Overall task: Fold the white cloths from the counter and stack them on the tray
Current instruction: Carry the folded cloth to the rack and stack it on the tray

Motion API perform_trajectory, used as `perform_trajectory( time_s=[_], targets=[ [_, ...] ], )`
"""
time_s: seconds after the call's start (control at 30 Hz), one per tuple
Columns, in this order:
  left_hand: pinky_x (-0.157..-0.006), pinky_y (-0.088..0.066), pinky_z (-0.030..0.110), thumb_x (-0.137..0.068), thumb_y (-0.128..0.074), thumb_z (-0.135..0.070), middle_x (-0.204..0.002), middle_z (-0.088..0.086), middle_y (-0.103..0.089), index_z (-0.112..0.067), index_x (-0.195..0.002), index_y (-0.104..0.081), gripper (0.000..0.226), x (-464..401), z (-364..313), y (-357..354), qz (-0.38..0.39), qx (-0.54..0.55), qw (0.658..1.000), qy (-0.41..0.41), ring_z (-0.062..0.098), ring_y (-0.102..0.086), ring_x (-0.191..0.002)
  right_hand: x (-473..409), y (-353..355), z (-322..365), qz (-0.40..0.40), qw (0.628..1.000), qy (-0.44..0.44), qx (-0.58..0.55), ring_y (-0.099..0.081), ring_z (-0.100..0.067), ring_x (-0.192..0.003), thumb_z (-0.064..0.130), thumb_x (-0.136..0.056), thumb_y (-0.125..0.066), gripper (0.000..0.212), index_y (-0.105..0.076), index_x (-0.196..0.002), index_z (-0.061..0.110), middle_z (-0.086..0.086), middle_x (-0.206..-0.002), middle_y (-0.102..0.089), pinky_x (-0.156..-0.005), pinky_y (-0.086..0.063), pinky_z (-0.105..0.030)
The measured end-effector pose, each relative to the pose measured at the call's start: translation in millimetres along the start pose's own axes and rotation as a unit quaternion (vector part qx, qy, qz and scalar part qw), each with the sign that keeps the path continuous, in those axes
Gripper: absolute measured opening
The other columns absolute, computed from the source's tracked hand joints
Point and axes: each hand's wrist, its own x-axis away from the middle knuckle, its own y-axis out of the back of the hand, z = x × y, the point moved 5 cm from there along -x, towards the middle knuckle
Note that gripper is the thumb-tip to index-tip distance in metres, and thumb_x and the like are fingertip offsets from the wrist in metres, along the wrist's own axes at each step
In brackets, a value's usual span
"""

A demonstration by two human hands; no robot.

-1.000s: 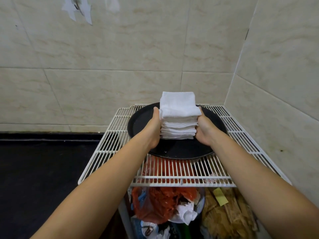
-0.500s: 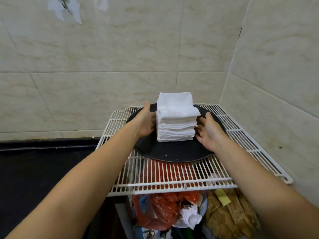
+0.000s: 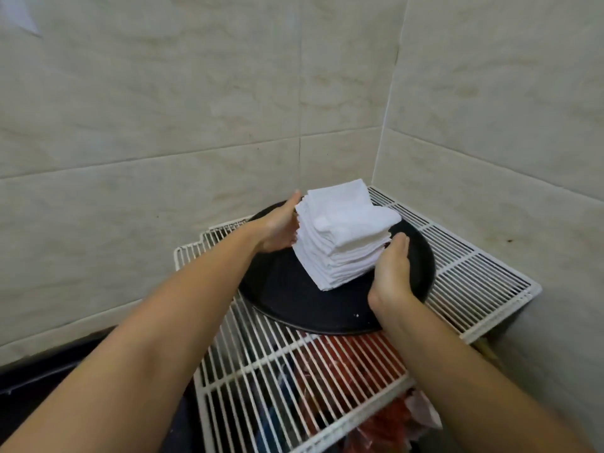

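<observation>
A stack of several folded white cloths point(image 3: 343, 233) stands on a round black tray point(image 3: 284, 289), turned so one corner faces me. My left hand point(image 3: 277, 228) lies flat against the stack's left side with straight fingers. My right hand point(image 3: 392, 273) presses flat against the stack's right side, thumb up. Neither hand curls around the cloths. The top cloth has a rolled fold near its middle.
The tray sits on a white wire rack point(image 3: 474, 282) pushed into a tiled wall corner point(image 3: 385, 125). Below the rack lie red plastic bags point(image 3: 343, 364) and other clutter. A dark counter strip point(image 3: 49, 380) runs along the left.
The view has swung left and tilted. The stack now sits turned corner-on, and both hands have closed in flat against its sides after being slightly apart from it.
</observation>
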Motion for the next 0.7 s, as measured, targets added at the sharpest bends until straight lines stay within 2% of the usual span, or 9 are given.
perform_trajectory(
  time_s=[0.07, 0.13, 0.23, 0.37, 0.47, 0.53, 0.6, 0.7],
  targets=[
    [-0.101, -0.039, 0.036, -0.091, -0.012, -0.069, -0.126, -0.005, -0.06, -0.031, -0.122, -0.057, 0.066, -5, -2, -1, 0.047, -0.013, 0.999, 0.013, 0.023, -0.053, -0.12, 7, -6, 2, -0.042, 0.999, 0.031, -0.003, -0.019, -0.016, -0.145, 0.044, -0.102, -0.016, 0.054, -0.002, -0.152, 0.03, 0.008, -0.159, -0.013, -0.115, -0.014, -0.033],
    [-0.095, -0.04, 0.034, -0.091, -0.016, -0.07, -0.112, -0.007, -0.062, -0.03, -0.11, -0.06, 0.062, -10, -4, -1, 0.086, -0.029, 0.995, 0.035, 0.022, -0.053, -0.112, 9, -15, 0, -0.081, 0.995, 0.056, -0.003, -0.012, -0.018, -0.147, 0.047, -0.1, -0.016, 0.056, 0.002, -0.151, 0.03, 0.006, -0.16, -0.006, -0.12, -0.011, -0.04],
    [-0.084, -0.047, 0.028, -0.093, -0.011, -0.066, -0.104, -0.008, -0.071, -0.028, -0.107, -0.063, 0.067, -14, -6, 3, 0.112, -0.013, 0.992, 0.055, 0.013, -0.065, -0.097, 6, -29, -2, -0.141, 0.986, 0.086, -0.017, -0.01, -0.021, -0.148, 0.047, -0.098, -0.017, 0.059, 0.001, -0.151, 0.027, 0.001, -0.161, -0.006, -0.119, -0.013, -0.048],
    [-0.087, -0.047, 0.03, -0.091, -0.012, -0.067, -0.115, -0.006, -0.065, -0.022, -0.118, -0.059, 0.07, -18, -6, 6, 0.134, 0.037, 0.989, 0.058, 0.015, -0.061, -0.104, 3, -42, -1, -0.193, 0.975, 0.108, -0.03, -0.012, -0.022, -0.147, 0.044, -0.094, -0.017, 0.062, -0.006, -0.152, 0.026, -0.001, -0.16, -0.012, -0.119, -0.012, -0.049],
    [-0.095, -0.045, 0.034, -0.093, -0.017, -0.066, -0.138, 0.001, -0.052, -0.017, -0.139, -0.045, 0.072, -21, -6, 4, 0.153, 0.062, 0.984, 0.062, 0.02, -0.053, -0.121, 2, -48, 1, -0.232, 0.966, 0.116, -0.019, -0.002, -0.02, -0.148, 0.041, -0.1, -0.014, 0.055, -0.006, -0.152, 0.025, -0.002, -0.161, -0.005, -0.12, -0.002, -0.049],
    [-0.098, -0.044, 0.035, -0.094, -0.019, -0.064, -0.141, 0.003, -0.05, -0.018, -0.138, -0.046, 0.069, -22, -6, 2, 0.178, 0.053, 0.981, 0.054, 0.021, -0.053, -0.123, 4, -53, 7, -0.248, 0.962, 0.115, -0.001, 0.001, -0.02, -0.148, 0.04, -0.101, -0.013, 0.053, -0.009, -0.152, 0.024, -0.001, -0.161, -0.006, -0.12, 0.003, -0.047],
    [-0.096, -0.045, 0.034, -0.094, -0.018, -0.064, -0.13, -0.002, -0.059, -0.021, -0.128, -0.054, 0.065, -23, -8, 1, 0.199, 0.048, 0.978, 0.045, 0.018, -0.059, -0.114, 3, -57, 7, -0.239, 0.965, 0.107, 0.0, 0.002, -0.019, -0.148, 0.047, -0.098, -0.013, 0.059, -0.006, -0.152, 0.026, 0.002, -0.161, -0.004, -0.119, 0.004, -0.047],
    [-0.1, -0.041, 0.036, -0.091, -0.012, -0.068, -0.134, -0.005, -0.054, -0.024, -0.128, -0.052, 0.07, -27, -7, 3, 0.213, 0.058, 0.974, 0.05, 0.021, -0.055, -0.119, 2, -47, 0, -0.225, 0.971, 0.077, -0.03, -0.007, -0.015, -0.148, 0.063, -0.082, -0.016, 0.074, -0.003, -0.15, 0.036, 0.01, -0.16, -0.007, -0.119, -0.008, -0.048]
  ],
)
